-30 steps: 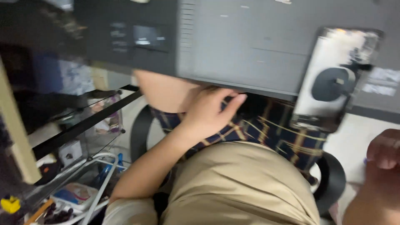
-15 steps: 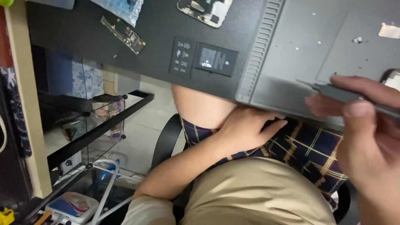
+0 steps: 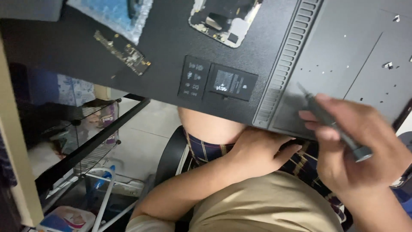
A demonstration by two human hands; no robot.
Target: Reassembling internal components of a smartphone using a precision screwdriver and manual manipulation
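Screwdriver (image 3: 330, 121): clamped in my right hand (image 3: 365, 146), tip up-left over grey panel (image 3: 343, 56); left hand (image 3: 257, 152) curled beneath its edge.

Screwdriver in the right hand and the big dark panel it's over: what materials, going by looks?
Screwdriver: likely metal, slim dark grey shaft with a smooth, dull sheen. Dark panel: matte grey, probably moulded plastic, going by the ribbed vent slots and small holes; painted sheet metal cannot be ruled out.

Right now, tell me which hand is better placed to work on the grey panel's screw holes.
Right. The right hand holds the screwdriver, tip over the panel. The left hand is below the panel's near edge.
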